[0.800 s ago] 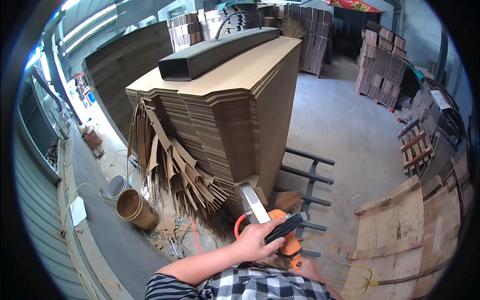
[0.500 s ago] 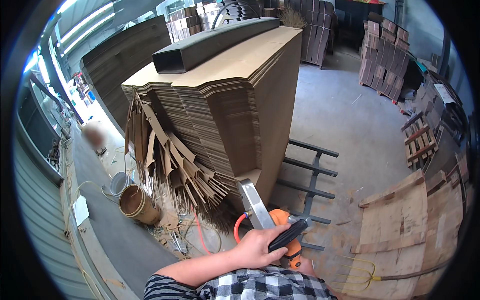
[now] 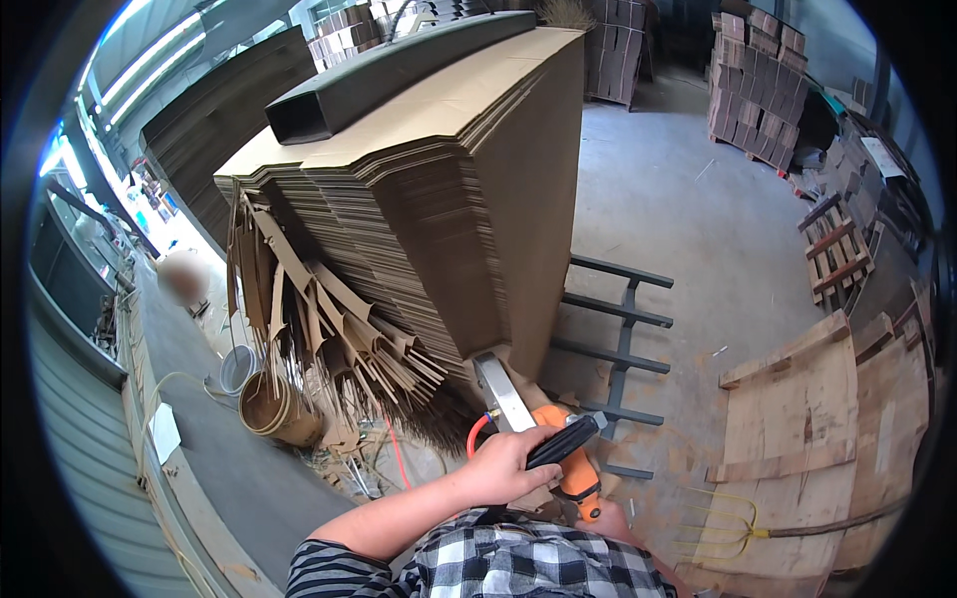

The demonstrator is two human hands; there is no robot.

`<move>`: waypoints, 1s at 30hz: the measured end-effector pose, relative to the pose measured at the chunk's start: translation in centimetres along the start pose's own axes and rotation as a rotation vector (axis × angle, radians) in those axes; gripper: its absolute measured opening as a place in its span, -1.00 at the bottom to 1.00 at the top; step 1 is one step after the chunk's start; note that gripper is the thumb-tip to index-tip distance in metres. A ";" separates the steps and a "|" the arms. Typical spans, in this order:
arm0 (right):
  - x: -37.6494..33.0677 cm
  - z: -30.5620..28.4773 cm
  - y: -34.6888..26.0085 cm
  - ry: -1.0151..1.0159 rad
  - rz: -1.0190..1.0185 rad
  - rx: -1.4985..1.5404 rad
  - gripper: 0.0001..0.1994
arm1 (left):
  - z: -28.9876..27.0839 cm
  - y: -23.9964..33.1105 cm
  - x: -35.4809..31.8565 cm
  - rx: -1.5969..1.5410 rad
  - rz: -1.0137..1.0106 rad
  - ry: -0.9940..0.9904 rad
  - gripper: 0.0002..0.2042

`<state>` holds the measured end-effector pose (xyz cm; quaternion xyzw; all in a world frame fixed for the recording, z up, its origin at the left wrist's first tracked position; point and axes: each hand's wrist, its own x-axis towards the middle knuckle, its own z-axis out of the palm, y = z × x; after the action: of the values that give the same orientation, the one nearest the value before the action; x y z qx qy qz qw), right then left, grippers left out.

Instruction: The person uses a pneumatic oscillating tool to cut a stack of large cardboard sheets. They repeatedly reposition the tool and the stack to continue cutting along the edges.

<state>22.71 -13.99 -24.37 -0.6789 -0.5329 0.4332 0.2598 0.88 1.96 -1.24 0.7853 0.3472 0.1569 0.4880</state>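
Observation:
My left hand (image 3: 506, 466) is closed around the black handle (image 3: 563, 442) of an orange power tool (image 3: 576, 473). A long silver metal housing (image 3: 503, 392) extends from the tool, its far end up against the lower corner of a tall cardboard stack (image 3: 424, 234). A red hose (image 3: 476, 435) joins the tool's left side. My right hand (image 3: 614, 520) shows only in part beside the tool's rear end, and its fingers are hidden. Torn cardboard strips (image 3: 344, 329) hang in a bunch from the stack's left face.
A dark rectangular metal tube (image 3: 389, 75) lies across the stack's top. Buckets (image 3: 274, 409) and scraps stand left, by a grey ledge (image 3: 224, 468). To the right are a dark metal rack (image 3: 623, 339), wooden pallets (image 3: 788, 399) and a yellow fork (image 3: 743, 528). Bundled cardboard (image 3: 758, 95) stands farther back.
The tool and my left hand have shifted slightly up and left in view. The stack also sits a little farther left and higher as the view moved. My left grip is unchanged.

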 end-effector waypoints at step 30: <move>1.1 2.1 2.5 -0.052 0.244 -0.115 -0.67 | 4.6 -7.3 3.4 0.073 -0.371 -0.080 -0.62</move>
<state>22.15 -13.91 -27.76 -0.7409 -0.4768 0.4480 0.1518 3.09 3.37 -10.13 0.7306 0.4716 0.0202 0.4934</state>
